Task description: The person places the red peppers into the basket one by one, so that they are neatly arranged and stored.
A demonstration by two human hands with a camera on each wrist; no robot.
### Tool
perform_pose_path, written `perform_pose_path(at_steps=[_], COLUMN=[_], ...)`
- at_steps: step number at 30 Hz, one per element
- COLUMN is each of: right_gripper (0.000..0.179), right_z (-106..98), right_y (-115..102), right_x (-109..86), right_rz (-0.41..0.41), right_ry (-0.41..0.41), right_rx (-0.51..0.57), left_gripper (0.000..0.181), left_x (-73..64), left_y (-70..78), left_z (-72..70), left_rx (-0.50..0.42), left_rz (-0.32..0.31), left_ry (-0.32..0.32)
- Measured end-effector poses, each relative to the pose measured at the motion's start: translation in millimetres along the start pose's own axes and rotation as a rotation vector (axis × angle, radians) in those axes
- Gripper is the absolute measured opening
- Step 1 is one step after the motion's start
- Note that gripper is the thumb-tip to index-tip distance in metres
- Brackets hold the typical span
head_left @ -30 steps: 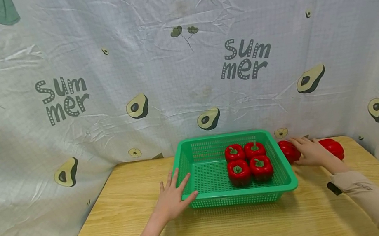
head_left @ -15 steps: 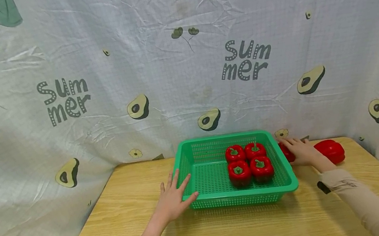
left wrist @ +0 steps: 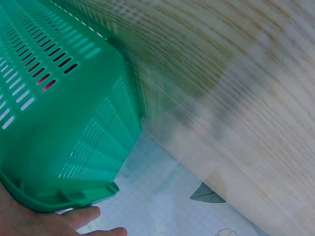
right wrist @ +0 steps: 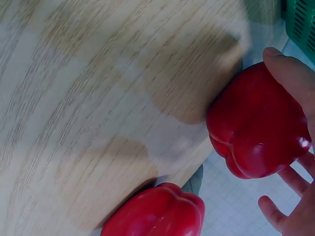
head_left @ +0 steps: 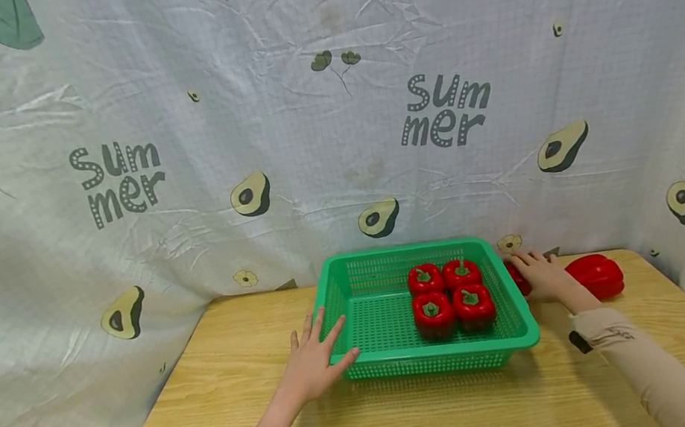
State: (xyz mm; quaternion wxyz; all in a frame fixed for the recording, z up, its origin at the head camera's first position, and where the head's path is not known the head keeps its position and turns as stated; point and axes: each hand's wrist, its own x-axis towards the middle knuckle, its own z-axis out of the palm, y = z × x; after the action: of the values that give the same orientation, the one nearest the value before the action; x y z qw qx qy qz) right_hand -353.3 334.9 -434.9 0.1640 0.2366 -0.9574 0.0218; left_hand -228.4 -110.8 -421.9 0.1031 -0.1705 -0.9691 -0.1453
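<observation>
Four red peppers (head_left: 434,315) in green basket (head_left: 433,351); left hand (head_left: 313,363), fingers spread, touching its rim; right hand (head_left: 544,278) gripping fifth pepper (right wrist: 258,123); sixth pepper (head_left: 599,276) nearby

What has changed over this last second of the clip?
The right hand moved left, further over the red pepper beside the green basket, uncovering more of the outermost pepper. Thumb and fingers now lie around the former. The left hand, basket and four peppers inside it stayed put.
</observation>
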Motion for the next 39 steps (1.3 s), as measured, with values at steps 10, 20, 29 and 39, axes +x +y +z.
perform_pose_path(at_steps=[10, 20, 29, 39], right_gripper=[0.070, 0.071, 0.076, 0.076], right_z=[2.8, 4.5, 4.9, -1.3], right_y=[4.0, 6.9, 4.6, 3.2], right_x=[-5.6, -11.6, -19.4, -25.8], right_rz=[0.013, 0.019, 0.052, 0.039], right_ry=[0.016, 0.055, 0.046, 0.040], right_rx=[-0.009, -0.003, 0.043, 0.057], left_gripper=[0.064, 0.064, 0.064, 0.063], left_x=[-0.4, -0.7, -0.3, 0.6], left_y=[0.0, -0.1, -0.4, 0.0], left_z=[-1.2, -1.0, 1.5, -0.5], left_rx=[-0.004, 0.000, 0.004, -0.001], left_rz=[0.003, -0.001, 0.010, 0.005], left_ry=[0.001, 0.002, 0.004, 0.007])
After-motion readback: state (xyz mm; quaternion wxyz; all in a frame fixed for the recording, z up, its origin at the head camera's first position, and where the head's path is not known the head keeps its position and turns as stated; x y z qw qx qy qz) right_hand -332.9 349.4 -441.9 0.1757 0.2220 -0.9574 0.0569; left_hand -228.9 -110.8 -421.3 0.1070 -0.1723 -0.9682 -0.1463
